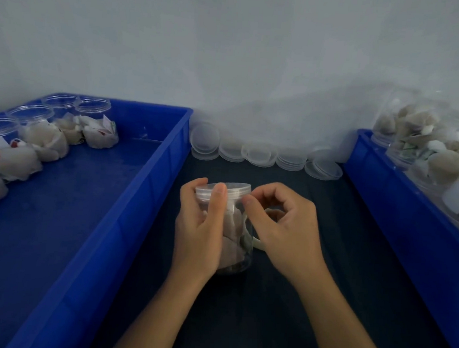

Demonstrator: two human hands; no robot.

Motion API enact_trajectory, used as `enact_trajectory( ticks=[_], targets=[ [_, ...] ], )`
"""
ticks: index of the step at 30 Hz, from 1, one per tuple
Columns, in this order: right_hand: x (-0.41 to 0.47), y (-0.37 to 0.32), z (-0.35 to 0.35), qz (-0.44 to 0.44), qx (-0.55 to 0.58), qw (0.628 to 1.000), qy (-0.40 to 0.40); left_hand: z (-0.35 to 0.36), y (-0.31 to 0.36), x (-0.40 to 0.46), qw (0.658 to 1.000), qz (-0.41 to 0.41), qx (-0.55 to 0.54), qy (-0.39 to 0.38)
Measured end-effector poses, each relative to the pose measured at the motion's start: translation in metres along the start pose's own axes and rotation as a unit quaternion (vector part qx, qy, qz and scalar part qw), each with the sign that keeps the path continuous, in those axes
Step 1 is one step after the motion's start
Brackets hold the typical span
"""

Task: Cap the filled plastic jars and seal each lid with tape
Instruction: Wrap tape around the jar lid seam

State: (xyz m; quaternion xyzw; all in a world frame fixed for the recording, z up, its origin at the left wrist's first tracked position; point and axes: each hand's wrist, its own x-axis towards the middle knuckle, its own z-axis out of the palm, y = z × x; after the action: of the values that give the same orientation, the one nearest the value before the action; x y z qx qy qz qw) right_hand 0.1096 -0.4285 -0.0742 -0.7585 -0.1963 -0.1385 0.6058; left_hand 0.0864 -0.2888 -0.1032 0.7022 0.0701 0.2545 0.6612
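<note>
Your left hand [201, 226] is wrapped around a clear jar [235, 237] that stands on the dark table [281, 301], in the middle between two blue bins. The jar is full of pale lumps, and its lid [234, 189] is on top. Your left thumb presses on the lid's side. Your right hand [281, 227] is curled up just right of the lid, with a fingertip touching its edge. You seem to pinch a pale strip there, maybe tape [256, 240], but I cannot tell for sure. Spare lids [260, 154] lie far back by the wall. Open jars [19, 141] sit in the left bin [127, 198]. Filled jars [430, 151] lie in the right bin [401, 204].
</note>
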Motion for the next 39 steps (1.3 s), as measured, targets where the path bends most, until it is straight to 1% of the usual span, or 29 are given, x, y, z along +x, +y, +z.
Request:
enact_trajectory(
  ticks=[4,9,14,19,25,30,39],
  targets=[
    [0.000,0.001,-0.002,0.005,-0.005,1.000,-0.018,0.000,-0.002,0.000,1.000,0.004,0.002,-0.004],
    [-0.001,0.002,0.000,-0.020,-0.044,0.999,-0.022,-0.002,-0.005,0.001,1.000,0.003,0.007,0.004],
    [-0.001,0.000,-0.001,-0.018,0.003,0.999,-0.026,-0.002,-0.007,0.002,1.000,0.006,0.007,0.008],
    [0.000,0.001,0.000,-0.020,-0.014,0.999,-0.030,-0.003,-0.007,0.002,1.000,0.013,0.015,0.006],
    [0.000,0.000,-0.005,-0.025,-0.008,0.999,-0.042,-0.002,-0.007,0.001,1.000,0.018,0.020,-0.008],
    [0.001,-0.002,-0.008,-0.014,0.042,0.997,-0.056,-0.002,-0.007,0.002,1.000,0.022,0.018,-0.004],
    [0.003,-0.006,-0.013,0.041,0.114,0.990,-0.071,-0.001,-0.005,0.001,1.000,0.025,0.008,-0.011]
  ],
)
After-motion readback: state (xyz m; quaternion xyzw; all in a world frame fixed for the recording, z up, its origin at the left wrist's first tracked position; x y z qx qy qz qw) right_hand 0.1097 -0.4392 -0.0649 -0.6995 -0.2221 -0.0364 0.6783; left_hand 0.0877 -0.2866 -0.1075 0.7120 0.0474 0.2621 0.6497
